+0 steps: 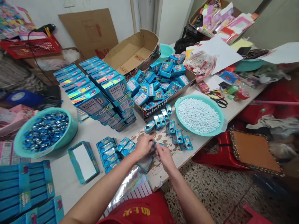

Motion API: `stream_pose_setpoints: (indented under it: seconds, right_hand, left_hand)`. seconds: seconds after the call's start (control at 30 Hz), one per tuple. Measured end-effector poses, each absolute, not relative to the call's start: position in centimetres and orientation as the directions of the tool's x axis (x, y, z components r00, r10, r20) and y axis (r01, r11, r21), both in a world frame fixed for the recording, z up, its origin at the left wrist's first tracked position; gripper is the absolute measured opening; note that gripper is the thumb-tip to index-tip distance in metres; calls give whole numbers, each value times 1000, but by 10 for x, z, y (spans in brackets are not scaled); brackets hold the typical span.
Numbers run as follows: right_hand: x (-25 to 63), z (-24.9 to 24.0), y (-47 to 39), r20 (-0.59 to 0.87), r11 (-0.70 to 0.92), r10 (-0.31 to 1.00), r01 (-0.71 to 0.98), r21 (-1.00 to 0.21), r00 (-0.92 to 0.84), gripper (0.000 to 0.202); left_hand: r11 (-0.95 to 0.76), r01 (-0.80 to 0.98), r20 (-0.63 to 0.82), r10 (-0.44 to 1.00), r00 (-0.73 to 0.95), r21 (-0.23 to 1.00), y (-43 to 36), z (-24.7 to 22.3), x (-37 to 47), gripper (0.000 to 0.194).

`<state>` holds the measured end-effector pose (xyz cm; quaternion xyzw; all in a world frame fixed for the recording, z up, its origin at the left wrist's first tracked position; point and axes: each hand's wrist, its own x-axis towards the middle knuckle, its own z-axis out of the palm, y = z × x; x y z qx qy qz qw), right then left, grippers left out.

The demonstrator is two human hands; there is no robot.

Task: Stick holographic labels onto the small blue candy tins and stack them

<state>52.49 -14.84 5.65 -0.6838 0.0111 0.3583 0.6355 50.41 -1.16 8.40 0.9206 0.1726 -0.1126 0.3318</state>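
Observation:
Both hands meet over the worn front part of the table. My left hand [145,145] has its fingers closed on a small blue box [159,145]. On the same box, from the right, my right hand [164,155] is pinched. Just beyond stand small blue boxes with round holes [158,121], and more [178,136] stand to the right. Left of my left hand, closed-looking blue boxes [109,152] lie in rows. Beneath my wrists is an open blue tray [146,163]. A teal basin of white candies [198,115] sits at the right.
A carton [149,113] piled with blue boxes stands behind. Stacked display boxes [93,102], a white-bottomed tray [84,161] and a teal basin of blue pieces [46,132] are at left. Scissors [219,101] lie right, near a red stool [216,155].

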Motion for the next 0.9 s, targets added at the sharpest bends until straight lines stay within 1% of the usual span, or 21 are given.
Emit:
stream_pose_setpoints:
  seconds: [0.03, 0.07, 0.13, 0.2, 0.23, 0.3, 0.37, 0.4, 0.47, 0.6, 0.73, 0.83, 0.9]
  right_hand:
    - [533, 56, -146, -424, -262, 412, -341, -903, 807, 47]
    - [544, 57, -143, -342, -333, 388, -216, -918, 856, 44]
    - [566, 58, -133, -222, -466, 375, -24, -885, 900, 41]
    - [586, 59, -116, -178, -591, 421, 120, -797, 889, 42]
    - [594, 60, -106, -180, -653, 450, 185, -734, 875, 41]
    - [607, 60, -86, -230, -763, 486, 281, -583, 843, 41]
    - [613, 60, -71, -305, -835, 478, 317, -450, 824, 40]
    - [615, 60, -65, -339, -856, 467, 320, -407, 817, 38]
    - [617, 61, -59, -382, -877, 449, 317, -362, 808, 34]
    - [619, 60, -56, -434, -894, 427, 298, -336, 793, 28]
    - [622, 56, -53, -447, -880, 462, 332, -341, 766, 24]
    - [625, 55, -51, -454, -877, 471, 346, -334, 756, 21]
    - [626, 56, -50, -474, -883, 462, 340, -324, 750, 22]
  left_hand:
    - [-708, 453, -332, 314, 889, 542, -2, 83, 514, 20]
    - [-701, 512, -345, 381, 858, 497, 8, 83, 525, 20]
    - [-704, 596, -387, 463, 797, 386, 27, 81, 548, 24]
    - [-714, 637, -468, 474, 746, 291, 40, 78, 569, 33]
    - [-717, 646, -517, 462, 721, 261, 44, 76, 577, 36]
    - [-714, 662, -600, 432, 673, 228, 49, 72, 590, 35]
    - [-714, 669, -653, 407, 638, 208, 49, 70, 599, 31]
    - [-716, 671, -672, 402, 622, 194, 48, 70, 603, 29]
    - [-718, 677, -692, 407, 596, 161, 44, 70, 609, 28]
    - [-740, 662, -669, 430, 606, 123, 38, 69, 618, 36]
    - [-759, 646, -645, 453, 616, 84, 38, 65, 625, 40]
    - [-755, 649, -632, 461, 623, 89, 41, 65, 625, 37]
    - [-742, 659, -658, 438, 613, 120, 44, 66, 622, 29]
